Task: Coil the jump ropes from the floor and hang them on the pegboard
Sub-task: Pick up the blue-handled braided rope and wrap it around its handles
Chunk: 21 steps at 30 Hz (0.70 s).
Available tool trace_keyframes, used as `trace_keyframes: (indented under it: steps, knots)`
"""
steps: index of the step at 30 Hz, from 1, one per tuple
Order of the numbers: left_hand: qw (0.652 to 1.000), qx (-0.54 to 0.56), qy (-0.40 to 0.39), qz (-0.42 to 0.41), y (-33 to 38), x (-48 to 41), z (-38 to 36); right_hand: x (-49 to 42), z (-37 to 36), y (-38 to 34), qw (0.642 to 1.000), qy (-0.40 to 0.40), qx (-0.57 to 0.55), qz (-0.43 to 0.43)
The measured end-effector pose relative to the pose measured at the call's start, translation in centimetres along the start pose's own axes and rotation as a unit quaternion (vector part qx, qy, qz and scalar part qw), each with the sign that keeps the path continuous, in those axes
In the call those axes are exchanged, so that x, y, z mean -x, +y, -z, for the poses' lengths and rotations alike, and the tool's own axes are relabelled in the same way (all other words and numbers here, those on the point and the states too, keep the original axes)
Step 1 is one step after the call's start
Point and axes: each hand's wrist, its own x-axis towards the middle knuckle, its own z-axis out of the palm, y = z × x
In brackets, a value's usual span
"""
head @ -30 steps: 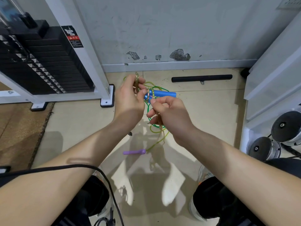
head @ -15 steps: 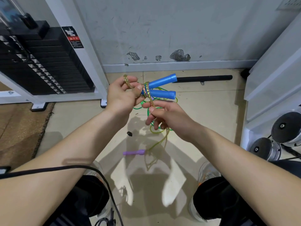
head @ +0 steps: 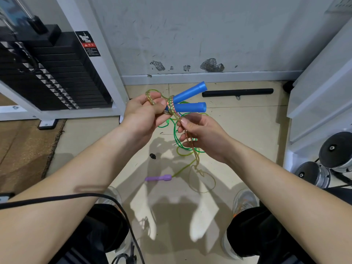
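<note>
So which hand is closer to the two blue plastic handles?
Left. The left hand grips the blue plastic handles at their wrapped ends; the right hand sits just below them, pinching the speckled rope.

1. A black weight stack (head: 47, 73) fills the upper left, inside a white frame (head: 99, 60) that bears a red-and-black warning label (head: 88, 43).
2. A black bar (head: 238, 92) lies on the floor at upper centre, near the wall's base.
3. The grey wall (head: 190, 35) shows chipped dark patches.
4. 2 round weights (head: 335, 149), possibly dumbbell ends, sit at the right edge.
5. A brown mat (head: 24, 149) covers the floor at the left.
6. A small black object (head: 152, 156) lies mid-frame.
</note>
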Motion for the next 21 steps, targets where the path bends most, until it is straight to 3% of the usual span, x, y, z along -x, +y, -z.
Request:
trace_keyframes:
  steps: [3,7,13,17,19,21]
  knots:
    - [0.999,-0.018,-0.032,0.000,0.2,0.3,-0.1,-0.3,0.6,-0.5,0.995,0.002,0.086,0.045]
    - [0.991,-0.088,-0.097,0.005,0.8,0.3,0.4,-0.2,1.9,-2.2,0.963,0.013,0.261,0.068]
    - [0.915,-0.323,-0.228,-0.078,1.1,0.5,1.1,-0.5,4.0,-2.5,0.961,-0.029,0.276,-0.005]
    - [0.812,-0.516,-0.178,-0.206,0.0,0.2,1.0,-0.7,4.3,-2.2,0.973,-0.039,0.224,-0.039]
    - [0.801,-0.535,-0.121,-0.241,-0.6,0.1,1.0,-0.7,3.4,-2.4,0.979,-0.016,0.201,-0.042]
    - [0.811,-0.516,-0.061,-0.270,-1.1,0.0,0.7,-0.6,1.9,-2.5,0.987,0.025,0.158,-0.033]
